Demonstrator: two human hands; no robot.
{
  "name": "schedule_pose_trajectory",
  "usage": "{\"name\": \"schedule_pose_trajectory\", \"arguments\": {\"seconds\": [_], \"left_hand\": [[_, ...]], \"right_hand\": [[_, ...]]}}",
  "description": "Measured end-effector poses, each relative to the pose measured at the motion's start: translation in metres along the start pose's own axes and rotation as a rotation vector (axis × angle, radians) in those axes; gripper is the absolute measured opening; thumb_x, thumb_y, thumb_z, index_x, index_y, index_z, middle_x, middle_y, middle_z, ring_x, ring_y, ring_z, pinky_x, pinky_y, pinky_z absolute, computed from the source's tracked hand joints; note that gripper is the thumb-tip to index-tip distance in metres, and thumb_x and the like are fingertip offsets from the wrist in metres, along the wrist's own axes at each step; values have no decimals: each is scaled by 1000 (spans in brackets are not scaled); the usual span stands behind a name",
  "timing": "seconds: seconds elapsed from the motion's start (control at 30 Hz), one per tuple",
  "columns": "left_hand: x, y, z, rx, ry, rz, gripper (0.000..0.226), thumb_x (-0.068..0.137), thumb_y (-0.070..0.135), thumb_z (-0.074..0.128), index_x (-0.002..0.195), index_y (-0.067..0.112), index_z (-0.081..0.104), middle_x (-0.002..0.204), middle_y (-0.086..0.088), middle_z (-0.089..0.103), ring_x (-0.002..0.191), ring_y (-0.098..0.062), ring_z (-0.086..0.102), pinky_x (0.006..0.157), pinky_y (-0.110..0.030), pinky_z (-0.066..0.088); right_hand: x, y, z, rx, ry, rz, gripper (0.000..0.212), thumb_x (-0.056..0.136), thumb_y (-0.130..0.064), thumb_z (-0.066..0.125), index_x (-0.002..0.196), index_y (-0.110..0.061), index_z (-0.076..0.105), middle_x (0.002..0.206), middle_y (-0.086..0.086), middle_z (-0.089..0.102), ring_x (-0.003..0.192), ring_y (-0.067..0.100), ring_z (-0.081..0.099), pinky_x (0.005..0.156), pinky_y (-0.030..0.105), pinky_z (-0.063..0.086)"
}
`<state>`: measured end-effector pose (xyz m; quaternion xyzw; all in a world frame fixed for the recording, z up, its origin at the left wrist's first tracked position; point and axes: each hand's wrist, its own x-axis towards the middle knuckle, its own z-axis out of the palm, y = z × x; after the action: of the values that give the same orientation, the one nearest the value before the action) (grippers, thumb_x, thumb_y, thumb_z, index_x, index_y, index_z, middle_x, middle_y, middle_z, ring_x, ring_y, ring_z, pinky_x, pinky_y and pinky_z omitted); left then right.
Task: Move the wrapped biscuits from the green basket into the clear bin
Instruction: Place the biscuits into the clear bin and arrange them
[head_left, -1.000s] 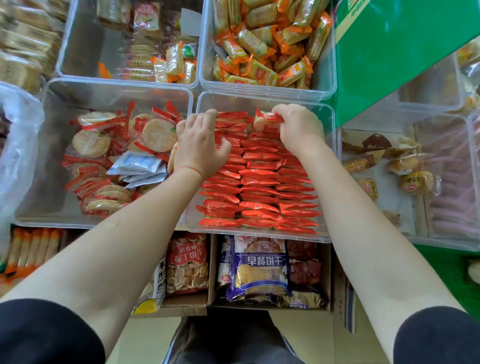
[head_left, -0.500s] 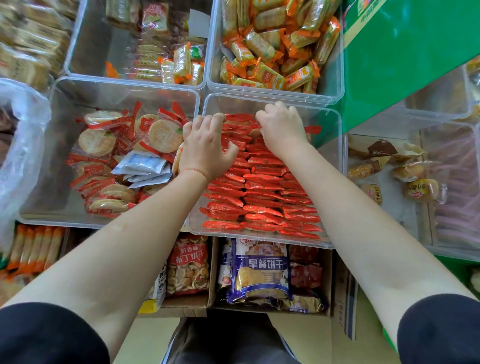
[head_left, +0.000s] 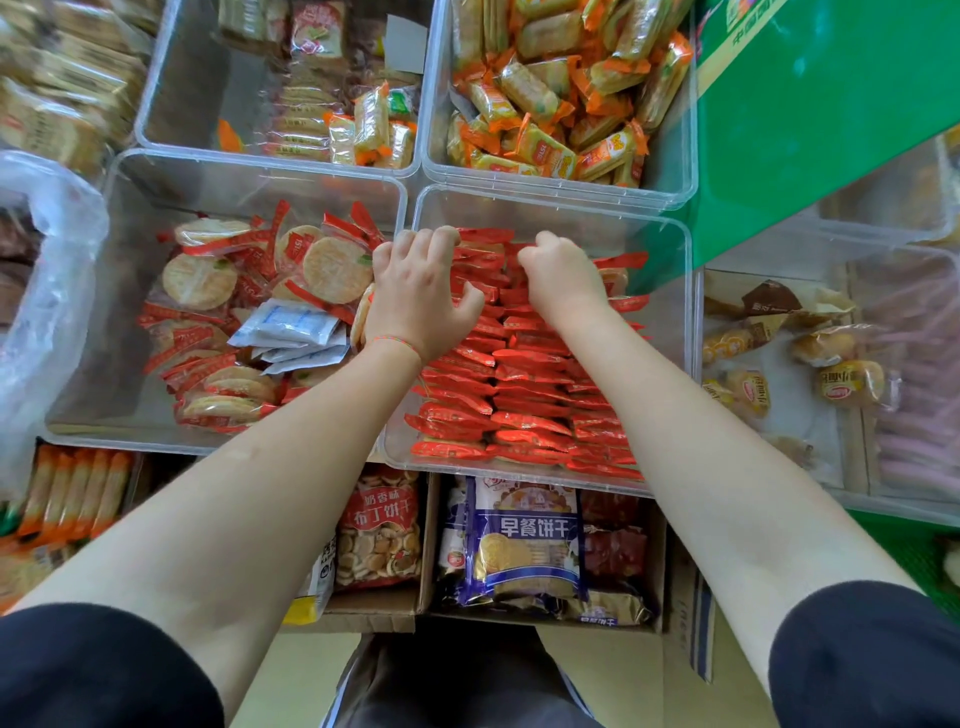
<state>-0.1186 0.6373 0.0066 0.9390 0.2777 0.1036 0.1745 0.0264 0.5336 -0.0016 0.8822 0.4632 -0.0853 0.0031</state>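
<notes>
The clear bin (head_left: 670, 332) in the middle holds tight rows of red wrapped biscuits (head_left: 530, 395). Both my hands are inside it at the far end. My left hand (head_left: 421, 296) lies on top of the rows near the bin's left wall, fingers apart and curled over the packets. My right hand (head_left: 563, 278) is curled into a fist, its fingers tucked down among the farthest packets and hidden from view. A corner of the green basket (head_left: 909, 545) shows at the lower right edge; its contents are mostly out of frame.
To the left is a clear bin (head_left: 260, 171) of round rice crackers and white sachets. Two bins of orange-wrapped snacks (head_left: 561, 104) stand behind. A green carton (head_left: 831, 104) leans at top right. Right-hand bins hold small cakes (head_left: 852, 382). Cardboard boxes of biscuit bags (head_left: 524, 545) sit below.
My right hand held a red packet above the far end of the rows, then lowered and pushed it in among them. My left hand slid slightly forward along the rows.
</notes>
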Motion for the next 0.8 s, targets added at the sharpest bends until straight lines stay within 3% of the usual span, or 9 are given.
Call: {"name": "schedule_pose_trajectory", "arguments": {"seconds": [0.1, 0.23, 0.33, 0.47, 0.57, 0.63, 0.73, 0.8], "left_hand": [[0, 0, 0, 15, -10, 3, 46, 83, 39, 48, 119, 12, 50, 110, -6, 58, 109, -28, 48, 101, -42, 30], [0, 0, 1, 22, -3, 5, 44, 83, 38, 49, 118, 12, 51, 109, -6, 58, 109, -28, 48, 102, -43, 30], [0, 0, 1, 34, -2, 15, 44, 83, 39, 49, 118, 12, 51, 110, -6, 57, 110, -28, 47, 102, -43, 30], [1, 0, 0, 57, -10, 18, 44, 83, 40, 48, 116, 12, 51, 110, -6, 56, 110, -28, 46, 102, -43, 28], [1, 0, 2, 77, -22, 28, 45, 84, 41, 47, 118, 12, 51, 113, -7, 56, 112, -29, 45, 103, -43, 28], [1, -1, -1, 85, -24, 34, 45, 83, 42, 46, 117, 11, 51, 113, -8, 56, 112, -30, 46, 102, -44, 29], [-7, 2, -1, 185, -57, 128, 41, 83, 36, 48, 113, 8, 53, 112, -11, 57, 111, -34, 46, 100, -46, 30], [-24, 21, 3, 233, -108, 221, 36, 80, 30, 50, 108, 8, 56, 108, -13, 60, 106, -35, 50, 94, -46, 34]], "right_hand": [[-3, 14, 4, 42, 32, 103, 25, 88, 7, 45, 101, 1, 66, 97, 18, 54, 94, 39, 58, 74, 41, 49], [-10, -16, 4, 82, -14, -16, 23, 89, 1, 50, 106, -1, 64, 109, 16, 56, 109, 34, 52, 85, 44, 49], [-12, -13, 4, 45, -23, 12, 28, 91, -8, 48, 113, -7, 64, 117, 11, 59, 113, 31, 52, 91, 43, 45], [-20, 2, 5, -56, -100, 78, 40, 91, -14, 43, 129, -15, 57, 133, 6, 57, 125, 26, 50, 108, 48, 29], [-28, -4, 7, 47, -176, 91, 51, 98, -18, 37, 149, -18, 37, 157, 6, 33, 146, 23, 27, 119, 52, 9], [-43, -13, 6, 112, -119, 129, 52, 100, -20, 36, 152, -18, 32, 161, 6, 25, 149, 23, 18, 119, 53, 2], [-84, -25, 6, 204, 7, 137, 49, 98, -21, 43, 147, -16, 41, 158, 7, 30, 148, 23, 20, 119, 53, 4], [-117, -27, 9, 273, 69, 118, 41, 94, -18, 48, 134, -14, 56, 149, 7, 44, 142, 25, 33, 118, 53, 12]]}}
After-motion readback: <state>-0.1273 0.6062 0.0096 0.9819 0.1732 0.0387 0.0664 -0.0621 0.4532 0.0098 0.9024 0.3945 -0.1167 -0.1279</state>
